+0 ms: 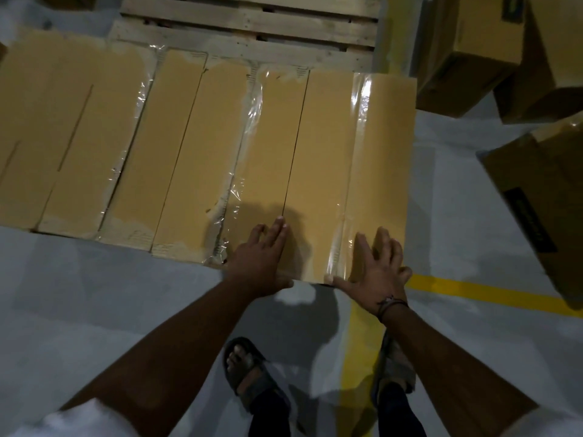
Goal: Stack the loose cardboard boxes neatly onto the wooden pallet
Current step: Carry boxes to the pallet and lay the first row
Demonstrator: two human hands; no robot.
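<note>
Both hands lie flat on the last tan cardboard box in the row on the pale wooden slatted pallet.

On my feed, the left hand presses straight, spread fingers on the box top by its centre seam, and the right hand lies wide open over the near right corner, thumb along the near edge; neither grips anything. This box, banded with shiny clear tape, sits just beside more tan taped boxes to its left, all in one row across the pallet's near side, with bare slats showing behind. The smooth grey concrete floor carries a yellow painted line at the right, where loose brown cardboard boxes stand in dim light.
</note>
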